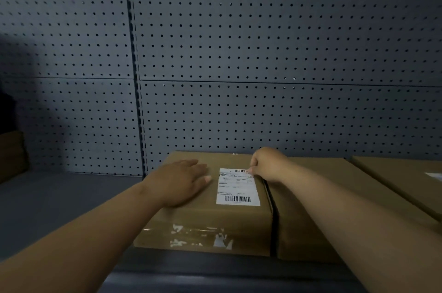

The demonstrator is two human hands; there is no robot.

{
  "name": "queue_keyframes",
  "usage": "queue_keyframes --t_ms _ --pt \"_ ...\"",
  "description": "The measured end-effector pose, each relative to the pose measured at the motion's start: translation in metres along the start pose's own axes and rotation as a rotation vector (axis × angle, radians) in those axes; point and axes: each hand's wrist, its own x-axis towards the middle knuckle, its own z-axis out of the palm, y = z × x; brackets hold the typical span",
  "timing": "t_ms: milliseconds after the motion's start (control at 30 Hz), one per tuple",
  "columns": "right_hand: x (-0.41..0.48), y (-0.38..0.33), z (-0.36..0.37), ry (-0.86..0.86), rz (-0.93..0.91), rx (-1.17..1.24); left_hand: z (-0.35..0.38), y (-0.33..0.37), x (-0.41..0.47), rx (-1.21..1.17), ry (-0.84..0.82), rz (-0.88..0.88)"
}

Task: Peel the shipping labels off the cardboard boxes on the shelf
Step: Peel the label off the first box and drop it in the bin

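Pressing left hand (181,180) flat, fingers straight, on cardboard box (205,222), pinching far corner of label (237,188) with right hand (266,165), sitting just beside second box (303,233), backing onto pegboard wall (263,53).

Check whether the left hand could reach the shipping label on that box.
Probably yes: the left hand lies flat just beside the shipping label, nothing between them; the right hand only pinches the label's far right corner.
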Motion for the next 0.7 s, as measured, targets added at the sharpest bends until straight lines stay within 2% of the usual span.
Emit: queue_keyframes --t_ms 300,567,700 --pt "0.012 -0.009 0.011 0.029 0.108 -0.038 0.015 -0.016 0.015 -0.115 -0.072 0.123" --pt "0.017 -0.013 0.014 0.021 0.167 -0.093 0.019 -0.017 0.022 -0.028 -0.059 0.174" --pt "0.016 -0.013 0.006 -0.024 0.165 -0.039 0.015 -0.014 0.025 0.048 -0.059 0.185"
